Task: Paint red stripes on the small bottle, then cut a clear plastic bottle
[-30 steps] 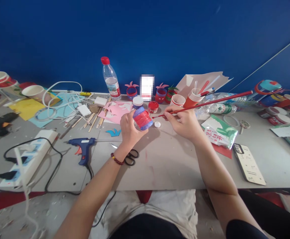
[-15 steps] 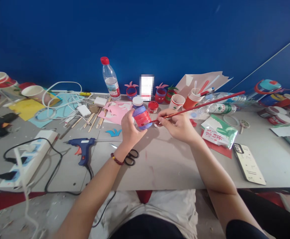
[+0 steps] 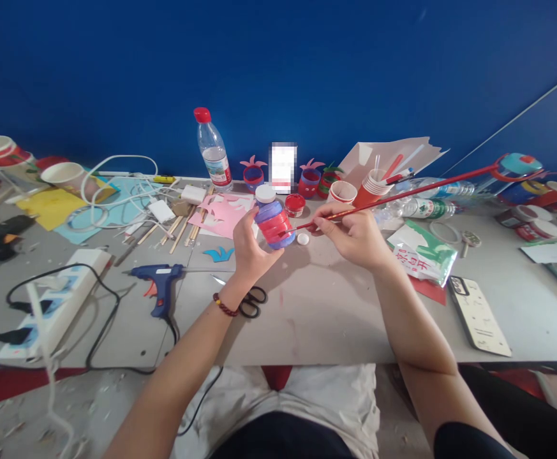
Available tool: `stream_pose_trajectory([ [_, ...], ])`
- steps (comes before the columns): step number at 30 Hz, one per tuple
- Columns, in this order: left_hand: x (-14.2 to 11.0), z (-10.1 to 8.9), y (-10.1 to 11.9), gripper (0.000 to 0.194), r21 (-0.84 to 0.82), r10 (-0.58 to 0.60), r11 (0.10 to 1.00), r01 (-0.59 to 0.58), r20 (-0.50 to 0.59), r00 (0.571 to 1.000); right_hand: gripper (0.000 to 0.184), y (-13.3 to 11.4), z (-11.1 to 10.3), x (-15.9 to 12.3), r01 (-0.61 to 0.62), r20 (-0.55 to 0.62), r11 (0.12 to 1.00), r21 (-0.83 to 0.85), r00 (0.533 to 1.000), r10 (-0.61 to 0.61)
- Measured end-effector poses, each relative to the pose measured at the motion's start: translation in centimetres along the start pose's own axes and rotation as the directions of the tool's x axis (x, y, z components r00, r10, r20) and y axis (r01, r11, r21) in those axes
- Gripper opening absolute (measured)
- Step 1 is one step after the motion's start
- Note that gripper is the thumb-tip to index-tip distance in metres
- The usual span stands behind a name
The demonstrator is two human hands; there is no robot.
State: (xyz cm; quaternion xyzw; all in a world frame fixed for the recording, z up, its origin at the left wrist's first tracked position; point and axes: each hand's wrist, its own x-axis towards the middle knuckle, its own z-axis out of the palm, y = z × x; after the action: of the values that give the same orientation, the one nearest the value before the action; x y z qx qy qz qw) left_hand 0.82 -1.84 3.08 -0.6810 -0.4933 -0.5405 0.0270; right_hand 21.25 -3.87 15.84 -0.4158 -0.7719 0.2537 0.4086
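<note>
My left hand [image 3: 251,255] is wrapped round a small round container [image 3: 275,224], painted purple with a wide red band about its middle. It is held tilted above the table. My right hand [image 3: 349,237] pinches a long red paintbrush [image 3: 402,193], its tip at the red band's right side. A red paint pot [image 3: 294,204] stands just behind the hands. A white-topped jar [image 3: 265,194] is partly hidden behind the container. Between the hands lies a small white cap [image 3: 302,239].
Scissors [image 3: 252,301] lie by my left wrist, and a blue glue gun [image 3: 158,280] further left. A power strip [image 3: 58,306] with cords is at far left. Along the wall stand a water bottle [image 3: 214,153], decorated cups [image 3: 310,182] and paper cups [image 3: 341,193]. A phone [image 3: 480,315] lies right.
The paintbrush and my right hand have shifted slightly right, and the brush's tip has moved to the right along the red band. The container is turned a little more upright in my left hand.
</note>
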Motion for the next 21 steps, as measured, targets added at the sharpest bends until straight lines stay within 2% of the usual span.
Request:
stream_pose_trajectory([
  [4,-0.1,0.0,-0.1,0.092,0.011,-0.025,1.0,0.025,0.0,1.0,0.018,0.6,-0.8,-0.1,-0.019,-0.054,1.0,0.011,0.998,0.02],
  [9,0.0,0.0,-0.1,0.092,-0.01,0.012,1.0,-0.012,-0.01,1.0,0.015,1.0,-1.2,-0.4,-0.029,-0.105,1.0,0.012,0.994,0.03],
  [17,0.1,0.0,-0.2,0.091,0.061,0.024,0.998,-0.024,0.001,1.0,0.014,0.0,0.4,-0.8,0.109,-0.03,0.967,-0.23,0.992,-0.119],
  [21,0.0,0.0,-0.2,0.088,0.099,0.028,0.995,-0.028,0.001,1.0,0.015,-0.4,1.4,-1.2,0.138,0.01,0.955,-0.263,0.99,-0.14],
])
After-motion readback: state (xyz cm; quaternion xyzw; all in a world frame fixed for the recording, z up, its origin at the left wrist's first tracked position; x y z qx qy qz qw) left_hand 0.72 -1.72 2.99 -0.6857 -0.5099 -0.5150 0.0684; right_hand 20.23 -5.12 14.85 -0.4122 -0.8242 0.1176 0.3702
